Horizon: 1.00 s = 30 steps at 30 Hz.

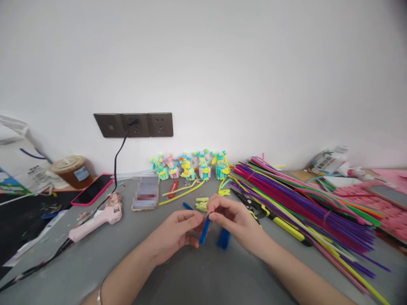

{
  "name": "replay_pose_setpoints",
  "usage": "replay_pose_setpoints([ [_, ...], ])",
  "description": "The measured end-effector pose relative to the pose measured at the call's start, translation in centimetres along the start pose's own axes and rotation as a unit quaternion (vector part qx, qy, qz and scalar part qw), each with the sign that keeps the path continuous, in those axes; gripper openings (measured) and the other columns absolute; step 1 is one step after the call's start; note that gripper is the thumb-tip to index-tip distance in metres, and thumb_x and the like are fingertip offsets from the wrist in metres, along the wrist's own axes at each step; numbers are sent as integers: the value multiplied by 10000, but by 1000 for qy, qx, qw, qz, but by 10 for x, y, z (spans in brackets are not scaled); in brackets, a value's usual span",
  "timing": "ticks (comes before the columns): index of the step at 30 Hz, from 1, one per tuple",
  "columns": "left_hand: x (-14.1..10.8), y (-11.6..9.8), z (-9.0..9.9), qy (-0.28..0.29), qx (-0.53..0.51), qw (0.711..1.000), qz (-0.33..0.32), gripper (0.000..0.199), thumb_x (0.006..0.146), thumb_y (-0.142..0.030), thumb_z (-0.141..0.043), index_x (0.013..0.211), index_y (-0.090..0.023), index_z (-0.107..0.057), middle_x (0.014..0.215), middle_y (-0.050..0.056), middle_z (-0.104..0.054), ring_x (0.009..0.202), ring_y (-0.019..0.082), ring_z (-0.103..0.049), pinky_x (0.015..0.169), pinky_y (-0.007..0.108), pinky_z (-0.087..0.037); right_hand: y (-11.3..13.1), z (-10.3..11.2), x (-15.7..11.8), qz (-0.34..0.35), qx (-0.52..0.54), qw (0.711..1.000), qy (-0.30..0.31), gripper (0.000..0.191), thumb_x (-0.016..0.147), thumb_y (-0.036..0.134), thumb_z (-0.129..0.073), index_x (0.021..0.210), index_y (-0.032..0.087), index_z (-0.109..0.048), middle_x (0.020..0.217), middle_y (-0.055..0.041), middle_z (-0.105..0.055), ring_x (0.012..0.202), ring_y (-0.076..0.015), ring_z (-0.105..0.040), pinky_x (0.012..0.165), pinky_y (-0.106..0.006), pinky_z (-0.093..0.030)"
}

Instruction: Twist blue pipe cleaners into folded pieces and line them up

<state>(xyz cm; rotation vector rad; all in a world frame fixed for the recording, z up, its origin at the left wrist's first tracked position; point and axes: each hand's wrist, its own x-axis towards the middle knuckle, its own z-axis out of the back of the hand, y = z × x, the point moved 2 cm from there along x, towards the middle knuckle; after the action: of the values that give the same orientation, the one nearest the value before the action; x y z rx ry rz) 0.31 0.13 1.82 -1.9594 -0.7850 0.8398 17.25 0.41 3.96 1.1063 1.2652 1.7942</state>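
Note:
Between my two hands is a folded blue pipe cleaner (pixel 205 231), its lower end angled down and to the left. My right hand (pixel 237 220) pinches its top between thumb and forefinger. Curled around its left side is my left hand (pixel 181 233), with fingertips closed against it; their exact contact is partly hidden. Under my right hand lies another blue pipe cleaner bundle (pixel 224 239), partly covered by the fingers. A short blue piece (pixel 188 206) and a small pale yellow pipe cleaner bundle (pixel 202 204) rest just beyond my hands.
Several colourful pipe cleaner figures (pixel 187 166) line the wall. Right: a large pile of pipe cleaners (pixel 295 199), pliers (pixel 251 205) and a yellow-black cutter (pixel 289 228). Left: a pink glue gun (pixel 95 224) with a cord, two phones (pixel 145 192) and a drink cup (pixel 71 171).

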Motion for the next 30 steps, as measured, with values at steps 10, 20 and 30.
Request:
replay_pose_setpoints([
  [10, 0, -8, 2, -55, 52, 996, -45, 303, 737, -385, -749, 859, -122, -663, 718, 30, -629, 555, 75, -489, 483, 182, -362, -4, 3, 3, 1, -51, 997, -59, 243, 835, 434, -648, 849, 191, -630, 822, -43, -628, 736, -173, -560, 678, -289, -451],
  [20, 4, -17, 22, -150, 410, 881, -182, 135, 791, -228, -635, 887, -188, -723, 916, 43, -735, 742, 167, -615, 630, 242, -428, -19, 26, 13, -31, -144, 986, -83, 267, 870, 424, -571, 955, 181, -641, 883, -79, -699, 824, -229, -650, 729, -342, -491],
  [30, 12, -17, 43, -120, 510, 830, -193, 220, 786, -162, -564, 927, -205, -728, 950, 40, -752, 828, 201, -657, 723, 268, -459, -30, 26, 12, -19, -117, 991, -60, 308, 909, 411, -500, 1120, 188, -502, 859, -60, -671, 775, -193, -633, 661, -308, -466],
])
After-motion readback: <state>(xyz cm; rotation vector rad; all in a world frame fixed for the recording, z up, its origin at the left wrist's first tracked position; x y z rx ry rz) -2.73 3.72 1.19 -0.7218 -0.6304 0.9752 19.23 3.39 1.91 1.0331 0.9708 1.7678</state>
